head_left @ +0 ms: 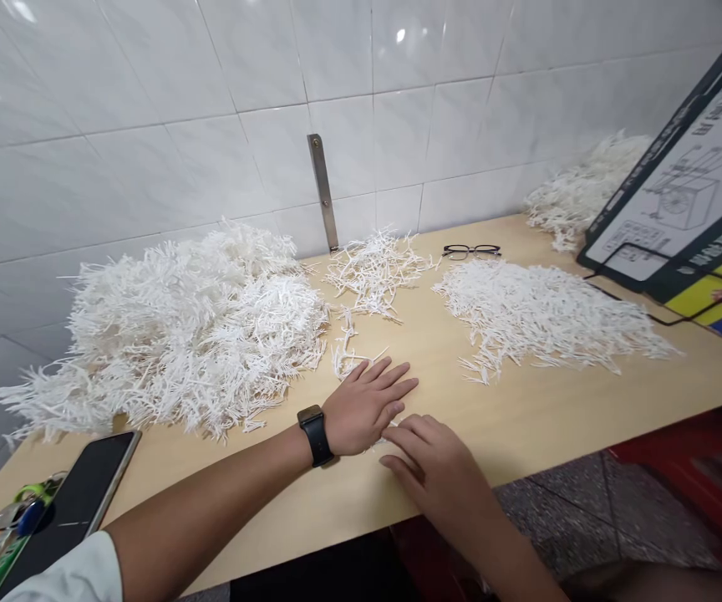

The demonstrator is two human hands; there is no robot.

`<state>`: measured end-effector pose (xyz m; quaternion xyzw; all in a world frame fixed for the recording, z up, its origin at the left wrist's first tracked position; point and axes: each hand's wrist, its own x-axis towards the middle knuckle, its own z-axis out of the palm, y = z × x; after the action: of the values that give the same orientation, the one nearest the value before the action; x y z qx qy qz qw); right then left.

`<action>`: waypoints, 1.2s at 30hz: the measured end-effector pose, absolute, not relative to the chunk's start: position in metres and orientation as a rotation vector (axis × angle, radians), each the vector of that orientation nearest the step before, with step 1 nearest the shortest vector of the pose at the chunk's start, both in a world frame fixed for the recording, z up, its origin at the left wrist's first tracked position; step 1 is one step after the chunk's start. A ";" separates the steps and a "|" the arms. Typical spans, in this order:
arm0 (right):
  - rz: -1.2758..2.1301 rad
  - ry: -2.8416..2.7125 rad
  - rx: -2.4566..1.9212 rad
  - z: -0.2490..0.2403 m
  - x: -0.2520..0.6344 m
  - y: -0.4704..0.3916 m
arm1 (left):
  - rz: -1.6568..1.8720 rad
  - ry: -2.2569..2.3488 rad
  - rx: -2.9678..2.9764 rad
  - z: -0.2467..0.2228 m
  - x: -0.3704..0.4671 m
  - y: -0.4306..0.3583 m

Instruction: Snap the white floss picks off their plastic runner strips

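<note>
My left hand [367, 405], with a black watch [316, 435] on its wrist, lies palm down on the wooden table with its fingers stretched out. Close by its thumb is my right hand [433, 460], fingers bent and thumb held apart from them. Bits of thin white strips [388, 430] show between the two hands, mostly covered by them. A few loose branching white strips [347, 351] lie just beyond my left fingertips. To the left rises a big heap of tangled white strips [198, 326]. Separate short white pieces [542, 313] are spread in a flat layer on the right.
A smaller white clump [377, 272] and eyeglasses [472, 250] lie near the tiled wall. At the right stands a printed box [687, 201], with more white strips [587, 188] behind it. A phone [88, 481] and keys [7, 518] rest at the left edge.
</note>
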<state>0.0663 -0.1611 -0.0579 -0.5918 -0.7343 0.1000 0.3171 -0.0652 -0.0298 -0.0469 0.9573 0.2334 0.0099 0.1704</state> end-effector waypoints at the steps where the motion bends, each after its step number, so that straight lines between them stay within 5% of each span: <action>1: 0.251 -1.946 -1.591 -0.061 0.059 -0.161 | 0.026 0.657 2.716 -0.047 -0.066 -0.029; 9: 0.262 -1.961 -1.505 -0.066 0.063 -0.166 | 0.051 0.656 2.716 -0.049 -0.067 -0.029; 17: 0.231 -2.072 -0.943 -0.055 0.036 -0.203 | 0.061 0.661 2.715 -0.050 -0.066 -0.029; 25: -0.102 -1.561 -1.725 -0.059 0.118 -0.165 | 0.105 0.675 2.578 -0.042 -0.067 -0.028; 36: 0.201 -1.826 -1.588 -0.066 0.081 -0.167 | 0.255 0.728 2.386 -0.044 -0.067 -0.019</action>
<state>0.0810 -0.1671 -0.0658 -0.6128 -0.7046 0.0775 0.3492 -0.0672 -0.0193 -0.0440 0.9040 0.2759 0.0965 0.3119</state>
